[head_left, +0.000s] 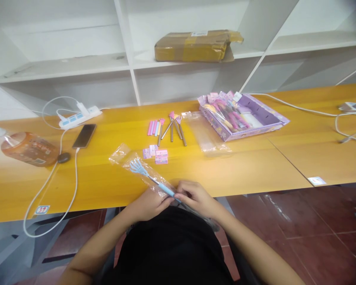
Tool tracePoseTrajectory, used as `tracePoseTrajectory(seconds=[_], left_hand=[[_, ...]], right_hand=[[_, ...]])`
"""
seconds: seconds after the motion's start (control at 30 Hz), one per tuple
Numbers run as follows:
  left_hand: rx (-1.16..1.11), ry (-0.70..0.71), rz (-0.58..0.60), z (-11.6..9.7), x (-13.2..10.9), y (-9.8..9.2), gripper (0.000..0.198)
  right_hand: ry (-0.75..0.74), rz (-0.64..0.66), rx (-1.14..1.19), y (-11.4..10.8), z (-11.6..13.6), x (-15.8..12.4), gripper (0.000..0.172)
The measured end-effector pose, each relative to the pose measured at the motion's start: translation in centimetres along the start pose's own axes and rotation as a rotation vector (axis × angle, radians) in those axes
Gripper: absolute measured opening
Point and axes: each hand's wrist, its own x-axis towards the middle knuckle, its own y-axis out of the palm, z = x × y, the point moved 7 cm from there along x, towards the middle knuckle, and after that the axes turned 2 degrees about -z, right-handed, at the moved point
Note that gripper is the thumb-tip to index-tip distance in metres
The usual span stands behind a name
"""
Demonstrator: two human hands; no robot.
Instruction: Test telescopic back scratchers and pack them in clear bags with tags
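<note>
R hand (197, 198) gripping blue scratcher (165, 189), L hand (150, 204) nr, clr bag (118, 154) round top

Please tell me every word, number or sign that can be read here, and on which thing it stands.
"39", slightly blurred: on the left sticker at the table's front edge.
Too small or blurred to read: bottle label, small cards, right sticker, carton label, tags in the purple tray.

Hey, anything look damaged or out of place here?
Yes. The cardboard box on the shelf looks damaged: its right end is ragged, with a flap sticking out. A white charging cable also droops over the table edge, where it might snag.
</note>
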Motion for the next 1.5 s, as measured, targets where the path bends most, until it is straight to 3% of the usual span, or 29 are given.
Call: tracePoseTrajectory(seconds=[0.5,0.77,0.93,1.07,1.13,1.23,1.3,1.37,1.5], left_hand=[[-0.018,-0.002,0.006,-0.3,0.3,-0.2,0.020],[0.143,0.259,0.109,-1.9,0.1,1.1,0.016],[0.049,0.228,0.205,-3.3,-0.9,1.1,0.012],[-0.148,0.096,0.262,-2.7,-1.8,-1.0,0.025],[-0.163,-0.078,0.134,-0.7,-1.9,-2.9,0.039],[-0.102,-0.331,-0.243,2.9,-2.4,-5.9,0.029],[-0.174,-0.379,-0.412,4.5,-2.6,-6.4,0.039],[-0.262,-0.367,-0.458,5.5,-2.5,-5.8,0.044],[-0.231,-0.361,-0.444,6.1,-2.2,-4.9,0.023]], right_hand=[[0.009,0.023,0.013,0.0,0.2,0.0,0.038],[-0.004,0.033,0.061,0.0,0.9,0.0,0.043],[0.250,0.125,0.320,2.2,0.7,-1.0,0.039],[0.423,0.298,0.545,5.5,0.8,-2.1,0.049],[0.461,0.373,0.591,6.9,1.0,-2.3,0.052],[0.493,0.442,0.585,8.3,1.4,-2.3,0.051],[0.499,0.456,0.538,8.6,1.8,-2.1,0.048],[0.448,0.475,0.408,8.1,2.5,-1.9,0.047],[0.191,0.488,0.043,5.1,4.5,-0.6,0.059]])
